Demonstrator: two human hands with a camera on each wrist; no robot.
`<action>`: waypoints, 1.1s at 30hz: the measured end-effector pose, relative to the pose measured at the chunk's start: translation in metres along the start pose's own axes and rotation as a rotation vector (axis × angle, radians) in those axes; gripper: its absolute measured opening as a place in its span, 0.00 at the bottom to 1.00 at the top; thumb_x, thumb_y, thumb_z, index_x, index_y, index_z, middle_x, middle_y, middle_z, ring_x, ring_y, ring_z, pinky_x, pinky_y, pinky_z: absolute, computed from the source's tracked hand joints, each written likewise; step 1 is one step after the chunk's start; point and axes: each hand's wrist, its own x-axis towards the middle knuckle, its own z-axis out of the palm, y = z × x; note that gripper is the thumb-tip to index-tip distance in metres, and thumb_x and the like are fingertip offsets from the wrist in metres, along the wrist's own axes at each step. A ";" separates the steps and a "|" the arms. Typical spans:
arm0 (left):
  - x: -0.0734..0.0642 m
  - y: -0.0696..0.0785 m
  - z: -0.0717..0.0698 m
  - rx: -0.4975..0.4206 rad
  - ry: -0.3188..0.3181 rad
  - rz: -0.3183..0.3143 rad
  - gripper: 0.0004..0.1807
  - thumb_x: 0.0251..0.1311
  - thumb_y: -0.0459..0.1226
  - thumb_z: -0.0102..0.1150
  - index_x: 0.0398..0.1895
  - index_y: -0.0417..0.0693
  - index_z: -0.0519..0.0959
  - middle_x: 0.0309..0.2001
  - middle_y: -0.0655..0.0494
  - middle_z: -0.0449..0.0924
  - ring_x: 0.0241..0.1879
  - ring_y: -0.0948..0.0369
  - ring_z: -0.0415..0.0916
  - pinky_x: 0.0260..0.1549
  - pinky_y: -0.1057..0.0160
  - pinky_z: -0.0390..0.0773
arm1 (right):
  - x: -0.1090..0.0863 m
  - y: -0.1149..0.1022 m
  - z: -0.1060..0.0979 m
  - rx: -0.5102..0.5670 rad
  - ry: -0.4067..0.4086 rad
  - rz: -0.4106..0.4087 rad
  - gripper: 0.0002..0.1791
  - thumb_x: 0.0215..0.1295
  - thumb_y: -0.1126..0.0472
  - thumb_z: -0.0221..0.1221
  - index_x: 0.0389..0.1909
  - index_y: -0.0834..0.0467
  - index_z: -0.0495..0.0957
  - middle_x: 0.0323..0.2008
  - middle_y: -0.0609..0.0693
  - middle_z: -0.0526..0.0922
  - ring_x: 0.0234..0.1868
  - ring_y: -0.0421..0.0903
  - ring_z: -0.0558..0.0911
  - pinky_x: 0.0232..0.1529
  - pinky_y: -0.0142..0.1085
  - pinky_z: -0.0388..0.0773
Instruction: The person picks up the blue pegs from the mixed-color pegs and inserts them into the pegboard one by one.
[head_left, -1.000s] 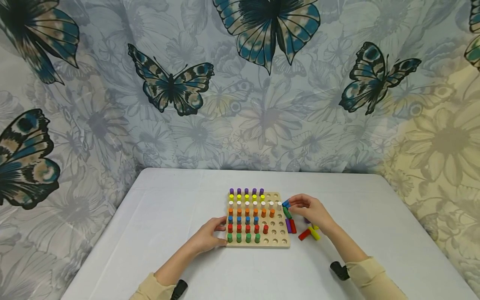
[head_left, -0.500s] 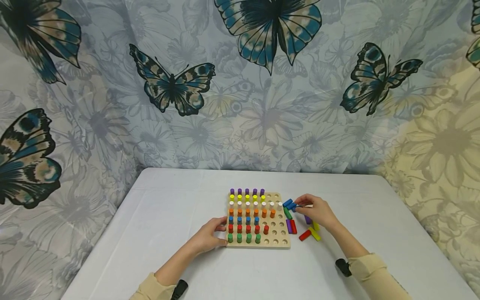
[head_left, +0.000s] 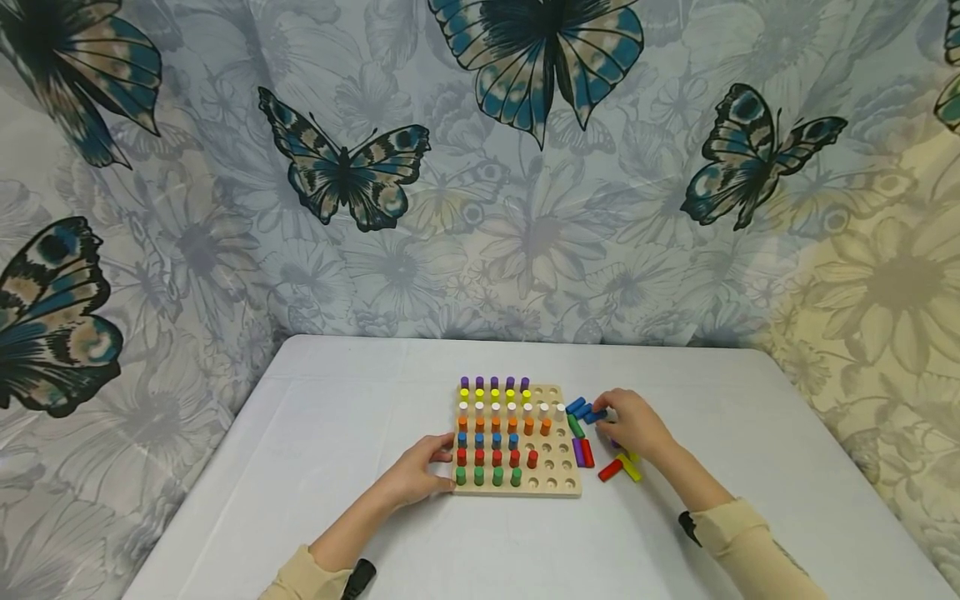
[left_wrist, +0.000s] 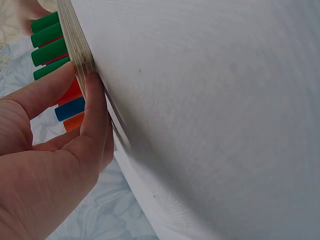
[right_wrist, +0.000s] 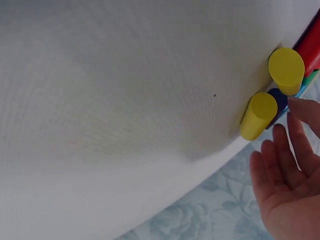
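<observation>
A wooden pegboard (head_left: 517, 491) lies on the table with rows of coloured pegs standing in it and bare holes toward its right side. My left hand (head_left: 414, 472) grips its left edge near the front corner; the left wrist view shows fingers (left_wrist: 92, 112) against the board's side. Right of the board, my right hand (head_left: 633, 425) pinches the end of a blue peg (head_left: 594, 416) lying beside two other blue pegs (head_left: 576, 406). In the right wrist view the remaining fingers (right_wrist: 267, 170) are spread loosely, and yellow pegs (right_wrist: 286, 69) partly block the pinch.
Between board and right hand lie a green peg (head_left: 575, 426), a purple peg (head_left: 577, 452) and a red peg (head_left: 587, 453). Nearer the front are another red peg (head_left: 611, 470) and a yellow peg (head_left: 629, 467). A white cloth covers the table (head_left: 360, 383).
My right hand has moved slightly right from the board's edge, leaving two blue pegs lying there, and is now at a third. My left hand has stayed on the board.
</observation>
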 end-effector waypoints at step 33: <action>-0.001 0.003 0.000 0.011 0.001 0.001 0.42 0.49 0.26 0.70 0.69 0.33 0.63 0.63 0.41 0.68 0.58 0.48 0.71 0.60 0.44 0.66 | 0.005 -0.003 0.004 -0.157 -0.020 -0.030 0.10 0.53 0.63 0.68 0.33 0.56 0.77 0.31 0.47 0.76 0.36 0.47 0.72 0.41 0.44 0.79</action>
